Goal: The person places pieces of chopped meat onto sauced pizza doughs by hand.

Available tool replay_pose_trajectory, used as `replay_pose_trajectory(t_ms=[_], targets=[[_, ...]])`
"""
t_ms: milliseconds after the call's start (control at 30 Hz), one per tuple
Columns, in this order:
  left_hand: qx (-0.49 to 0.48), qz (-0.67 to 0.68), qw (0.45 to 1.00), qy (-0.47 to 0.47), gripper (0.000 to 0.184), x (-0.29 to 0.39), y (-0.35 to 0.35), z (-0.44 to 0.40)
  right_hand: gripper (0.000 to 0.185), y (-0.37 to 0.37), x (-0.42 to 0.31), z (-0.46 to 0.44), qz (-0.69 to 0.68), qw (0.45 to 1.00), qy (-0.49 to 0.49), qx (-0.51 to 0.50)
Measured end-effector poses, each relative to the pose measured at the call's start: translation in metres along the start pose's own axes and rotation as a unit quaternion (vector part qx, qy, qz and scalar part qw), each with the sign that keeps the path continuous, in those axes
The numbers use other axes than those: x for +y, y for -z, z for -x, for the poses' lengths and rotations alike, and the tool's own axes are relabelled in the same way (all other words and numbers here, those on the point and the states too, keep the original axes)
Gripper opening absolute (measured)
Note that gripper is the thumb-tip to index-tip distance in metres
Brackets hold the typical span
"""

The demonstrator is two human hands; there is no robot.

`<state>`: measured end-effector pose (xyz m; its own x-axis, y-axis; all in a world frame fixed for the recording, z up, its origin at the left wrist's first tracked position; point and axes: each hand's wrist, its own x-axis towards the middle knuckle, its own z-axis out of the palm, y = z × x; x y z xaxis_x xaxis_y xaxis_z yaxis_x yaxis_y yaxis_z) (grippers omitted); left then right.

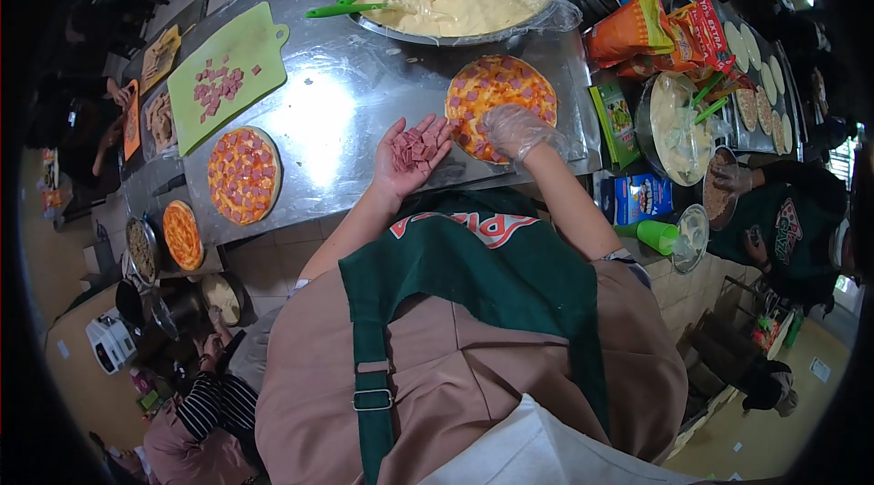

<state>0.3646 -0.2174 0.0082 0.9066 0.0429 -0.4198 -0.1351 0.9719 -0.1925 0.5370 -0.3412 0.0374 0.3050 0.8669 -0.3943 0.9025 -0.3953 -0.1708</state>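
My left hand [407, 166] is bare, palm up and cupped, holding a pile of diced ham [417, 150]. It is just left of a pizza [473, 89] spread with orange sauce and topped with ham squares. My right hand [519, 132], in a clear plastic glove, is over the right lower part of this pizza. Its fingers point down and look drawn together; whatever they hold is hidden. A second ham-topped pizza [244, 176] lies further left. More ham pieces [218, 85] are on a green cutting board [188, 114].
A large basin [446, 35] of creamy yellow mix with green-handled utensils stands at the back of the metal table [364, 85]. At right are snack bags [628, 30] and another basin [645, 135]. Co-workers [787, 221] stand on both sides. A sauced pizza [183, 236] is at left.
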Motion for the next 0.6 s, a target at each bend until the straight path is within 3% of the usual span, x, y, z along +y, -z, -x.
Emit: replay_pose_trajectory(t_ms=[233,300,400,533,600], targets=[[-0.001,0.003,1.000,-0.001,0.043,0.001,0.002,0.001,0.024,0.017,0.009,0.003,-0.071,0.997,-0.022,-0.026],[-0.002,0.001,1.000,-0.004,0.044,0.002,0.004,0.001,0.027,0.020,0.014,0.000,-0.117,0.990,-0.073,0.018],[-0.011,-0.001,1.000,-0.002,0.045,0.003,0.006,0.001,0.027,0.027,0.013,-0.009,-0.127,0.988,-0.089,-0.001],[-0.012,-0.006,1.000,-0.005,0.045,0.003,0.005,0.001,0.027,0.007,0.016,-0.029,-0.040,0.997,-0.064,0.010],[-0.011,-0.004,1.000,-0.008,0.045,0.003,0.004,0.001,0.027,0.002,0.015,-0.031,-0.028,0.992,-0.099,0.079]])
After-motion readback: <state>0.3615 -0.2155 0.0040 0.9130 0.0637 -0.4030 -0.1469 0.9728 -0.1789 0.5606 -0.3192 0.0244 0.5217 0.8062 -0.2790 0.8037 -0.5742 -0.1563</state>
